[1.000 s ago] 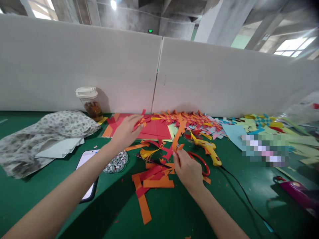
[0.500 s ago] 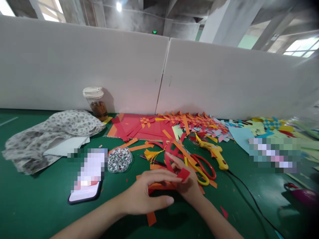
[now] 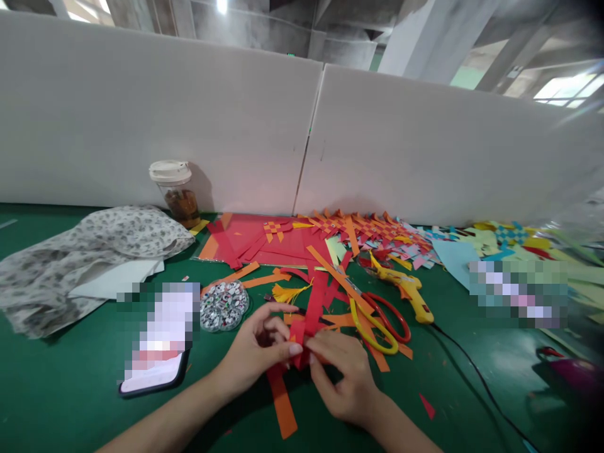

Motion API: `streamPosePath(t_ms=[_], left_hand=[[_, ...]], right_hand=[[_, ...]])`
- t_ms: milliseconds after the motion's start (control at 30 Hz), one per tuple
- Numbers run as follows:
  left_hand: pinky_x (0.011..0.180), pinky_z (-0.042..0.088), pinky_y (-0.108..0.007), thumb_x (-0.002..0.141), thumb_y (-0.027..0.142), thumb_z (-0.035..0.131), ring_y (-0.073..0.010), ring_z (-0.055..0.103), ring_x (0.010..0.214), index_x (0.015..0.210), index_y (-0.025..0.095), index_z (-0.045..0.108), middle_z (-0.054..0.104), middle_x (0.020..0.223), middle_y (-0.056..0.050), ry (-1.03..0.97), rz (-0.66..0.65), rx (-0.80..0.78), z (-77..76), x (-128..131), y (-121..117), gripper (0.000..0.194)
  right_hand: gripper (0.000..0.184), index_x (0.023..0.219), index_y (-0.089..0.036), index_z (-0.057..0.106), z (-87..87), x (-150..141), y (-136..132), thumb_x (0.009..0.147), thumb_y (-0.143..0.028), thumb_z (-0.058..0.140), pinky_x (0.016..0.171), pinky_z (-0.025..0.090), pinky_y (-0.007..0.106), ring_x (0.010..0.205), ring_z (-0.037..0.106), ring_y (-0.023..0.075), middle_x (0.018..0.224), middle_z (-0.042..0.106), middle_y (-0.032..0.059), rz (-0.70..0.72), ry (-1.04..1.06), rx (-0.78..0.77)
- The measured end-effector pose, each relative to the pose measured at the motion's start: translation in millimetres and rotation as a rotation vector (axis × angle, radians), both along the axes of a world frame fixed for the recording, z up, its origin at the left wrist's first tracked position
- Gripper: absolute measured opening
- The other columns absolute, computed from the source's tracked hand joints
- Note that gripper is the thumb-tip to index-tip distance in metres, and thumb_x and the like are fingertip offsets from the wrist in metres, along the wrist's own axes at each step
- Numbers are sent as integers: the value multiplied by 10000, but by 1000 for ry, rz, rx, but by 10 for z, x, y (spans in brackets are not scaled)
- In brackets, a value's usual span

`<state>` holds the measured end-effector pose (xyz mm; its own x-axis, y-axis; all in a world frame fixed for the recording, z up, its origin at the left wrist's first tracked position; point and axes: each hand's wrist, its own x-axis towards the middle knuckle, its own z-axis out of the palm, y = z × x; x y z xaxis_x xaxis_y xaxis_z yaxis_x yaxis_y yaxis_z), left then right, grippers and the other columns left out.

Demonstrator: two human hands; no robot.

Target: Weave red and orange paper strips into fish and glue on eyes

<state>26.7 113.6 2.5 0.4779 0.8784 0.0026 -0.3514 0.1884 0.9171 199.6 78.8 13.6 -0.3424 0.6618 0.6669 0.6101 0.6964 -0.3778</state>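
Red paper strips (image 3: 315, 302), looped and folded, stand up between my two hands at the front middle. My left hand (image 3: 262, 343) pinches the folded red part between thumb and fingers. From the other side, my right hand (image 3: 342, 371) closes its fingertips on the same red paper. An orange paper strip (image 3: 283, 406) sticks out below toward me. Just beyond the hands lie a yellow tassel (image 3: 289, 292) and scissors (image 3: 387, 318) with red and yellow handles, amid loose orange strips. Where the strips cross is partly hidden by my fingers.
A yellow glue gun (image 3: 406, 289) with a black cord lies right. Left are a phone (image 3: 163, 340), a clear case of googly eyes (image 3: 224, 306), a patterned cloth (image 3: 104, 245) and a lidded cup (image 3: 177, 195). Woven paper pieces (image 3: 365, 229) line the white partition (image 3: 165, 107).
My hands have come lower and closer together. The left hand went from hovering open to pinching the red paper. The right hand turned over, with its fingertips now on the fold.
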Motion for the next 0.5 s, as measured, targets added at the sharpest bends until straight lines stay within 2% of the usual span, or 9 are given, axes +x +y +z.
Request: streamPosePath(t_ms=[67, 133, 267, 333, 400, 500], left_hand=[[496, 441, -160, 640, 151, 745, -48, 549, 490, 1097, 212, 541, 581, 615, 68, 15, 11, -6, 11, -11, 17, 505], [509, 446, -163, 634, 158, 747, -48, 555, 493, 1094, 206, 553, 586, 618, 66, 30, 2, -23, 26, -14, 36, 501], [558, 486, -202, 670, 227, 712, -80, 601, 528, 899, 175, 626, 638, 648, 31, 69, 61, -49, 73, -33, 92, 250], [584, 496, -211, 702, 258, 680, -93, 620, 557, 847, 169, 632, 670, 689, 10, 142, 149, -49, 114, -70, 144, 176], [626, 504, -223, 739, 288, 641, -111, 644, 630, 917, 176, 632, 698, 806, -24, 233, 241, -38, 168, -129, 214, 211], [725, 514, -291, 791, 346, 569, -163, 663, 772, 1043, 182, 589, 688, 971, -77, 336, 329, 15, 248, -234, 327, 302]], right_hand=[[274, 931, -191, 600, -24, -17, 19, 726, -33, 510, 541, 482, 277, 613, 614, 167, 701, 657, 42, 10, -23, 12], [268, 924, -197, 606, -51, -9, 52, 733, -26, 528, 521, 470, 269, 579, 595, 154, 672, 645, 29, 6, -30, 41], [198, 886, -187, 626, -84, 29, 94, 737, -63, 586, 532, 475, 256, 573, 601, 145, 675, 659, 28, -44, -27, 84], [105, 823, -185, 634, -79, 41, 100, 739, -122, 628, 556, 484, 253, 594, 618, 151, 676, 668, 30, -102, -4, 72], [21, 744, -182, 628, -61, 53, 108, 743, -182, 648, 564, 485, 248, 596, 623, 155, 654, 663, 30, -200, 55, 34], [123, 664, -173, 607, -24, 87, 138, 758, -247, 638, 544, 475, 240, 567, 605, 149, 621, 639, 27, -356, 185, -87]])
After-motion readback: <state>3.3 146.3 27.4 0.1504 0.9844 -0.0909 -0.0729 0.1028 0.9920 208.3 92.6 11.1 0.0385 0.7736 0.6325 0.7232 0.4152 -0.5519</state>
